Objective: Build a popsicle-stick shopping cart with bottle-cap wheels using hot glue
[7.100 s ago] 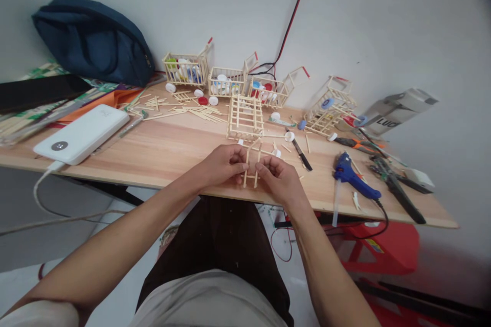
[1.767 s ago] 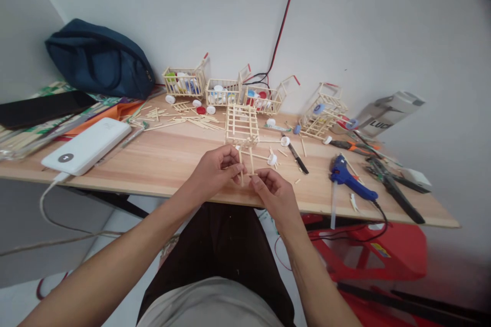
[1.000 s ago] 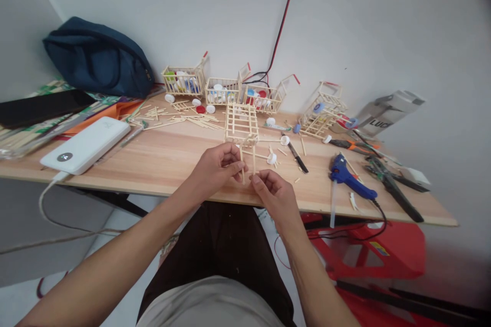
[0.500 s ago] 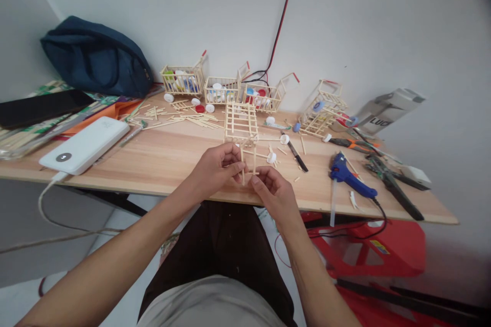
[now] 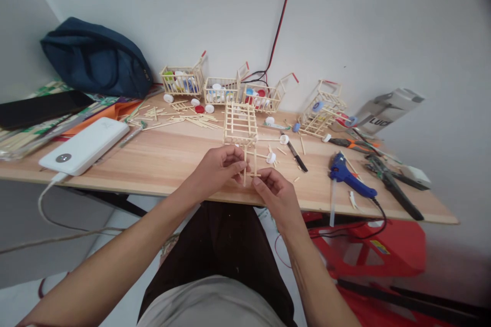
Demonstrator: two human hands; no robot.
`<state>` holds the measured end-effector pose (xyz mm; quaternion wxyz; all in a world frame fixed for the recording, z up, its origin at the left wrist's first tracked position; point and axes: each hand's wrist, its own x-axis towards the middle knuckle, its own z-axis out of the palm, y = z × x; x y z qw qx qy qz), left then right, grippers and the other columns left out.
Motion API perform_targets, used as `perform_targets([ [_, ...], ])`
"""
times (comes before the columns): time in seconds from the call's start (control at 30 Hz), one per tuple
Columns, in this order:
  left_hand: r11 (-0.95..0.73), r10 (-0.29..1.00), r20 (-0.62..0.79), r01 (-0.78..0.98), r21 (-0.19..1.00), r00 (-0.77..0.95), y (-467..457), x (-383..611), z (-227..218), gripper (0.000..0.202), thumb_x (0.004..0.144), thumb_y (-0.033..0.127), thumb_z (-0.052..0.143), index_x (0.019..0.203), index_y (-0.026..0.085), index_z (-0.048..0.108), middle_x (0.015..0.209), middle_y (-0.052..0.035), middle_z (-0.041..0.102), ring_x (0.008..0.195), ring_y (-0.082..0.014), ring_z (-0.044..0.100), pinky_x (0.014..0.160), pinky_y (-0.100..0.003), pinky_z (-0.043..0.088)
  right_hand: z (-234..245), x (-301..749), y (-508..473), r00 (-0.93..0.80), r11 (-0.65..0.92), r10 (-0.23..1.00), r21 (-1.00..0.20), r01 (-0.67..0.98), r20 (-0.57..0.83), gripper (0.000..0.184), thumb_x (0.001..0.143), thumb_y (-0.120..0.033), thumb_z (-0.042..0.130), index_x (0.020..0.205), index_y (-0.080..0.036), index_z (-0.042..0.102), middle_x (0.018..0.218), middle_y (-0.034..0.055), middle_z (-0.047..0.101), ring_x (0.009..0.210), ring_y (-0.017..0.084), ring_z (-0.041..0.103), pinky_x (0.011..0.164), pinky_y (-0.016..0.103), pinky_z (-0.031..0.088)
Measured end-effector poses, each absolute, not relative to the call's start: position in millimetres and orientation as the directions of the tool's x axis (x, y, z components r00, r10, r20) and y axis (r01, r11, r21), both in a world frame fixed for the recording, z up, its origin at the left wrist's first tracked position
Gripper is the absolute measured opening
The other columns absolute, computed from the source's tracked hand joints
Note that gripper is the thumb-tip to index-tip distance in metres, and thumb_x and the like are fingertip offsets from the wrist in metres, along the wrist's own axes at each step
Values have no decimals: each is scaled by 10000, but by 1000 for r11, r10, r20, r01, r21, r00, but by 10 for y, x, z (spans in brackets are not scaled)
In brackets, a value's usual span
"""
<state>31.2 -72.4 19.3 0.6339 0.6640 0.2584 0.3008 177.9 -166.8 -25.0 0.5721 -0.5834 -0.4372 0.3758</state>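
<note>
Near the table's front edge, my left hand (image 5: 220, 168) is closed, its thumb and fingers pinching a thin upright wooden stick (image 5: 245, 176). My right hand (image 5: 275, 189) pinches the end of a short wooden cross stick (image 5: 253, 175), which meets a second long stick (image 5: 255, 158). Together these sticks form a small open frame. Just beyond it stands a slatted wooden-stick basket (image 5: 240, 121); whether the frame is joined to it I cannot tell. White bottle-cap wheels (image 5: 271, 157) on sticks lie to the basket's right.
Several finished miniature shopping carts (image 5: 182, 82) line the wall. Loose sticks (image 5: 199, 120) lie at centre left. A black pen (image 5: 297, 156), blue glue gun (image 5: 347, 176) and pliers (image 5: 395, 186) are on the right. A white power bank (image 5: 86, 144) and blue bag (image 5: 95, 59) occupy the left.
The upright stick in my left hand has shifted slightly right, closer to the second stick. Both hands keep nearly the same place and grip.
</note>
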Motion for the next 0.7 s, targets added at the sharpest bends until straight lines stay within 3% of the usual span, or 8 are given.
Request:
perform_targets([
  [0.23,-58,768,22,35,998,640,-733,259,144,284,775,356,666,943,127,670,947,-65,681,817,-149,613,674,-236,514,-263,1805,-1667,362,39,931,-998,42,52,217,778,-407,669,829,-208,602,746,-16,612,695,125,550,664,236,436],
  [0.33,-41,727,-29,86,995,686,-758,232,70,342,714,358,736,951,123,661,874,-66,693,786,-158,627,656,-239,501,-275,1806,-1663,360,52,931,-998,42,64,209,783,-400,670,836,-211,599,753,-17,616,701,126,560,665,236,438],
  [0.5,-2,739,-42,64,998,672,-787,273,19,242,722,346,721,778,124,643,693,-24,656,616,-114,591,552,-202,451,-263,1795,-1667,340,45,938,-998,54,61,196,796,-399,658,837,-214,605,774,-6,643,726,137,587,683,250,454],
  [0.7,15,754,-60,74,997,654,-779,318,44,189,723,311,698,713,124,671,652,-23,662,572,-105,575,531,-197,434,-234,1756,-1672,363,44,930,-997,57,61,223,784,-425,665,836,-215,610,765,0,656,732,148,610,693,263,477],
])
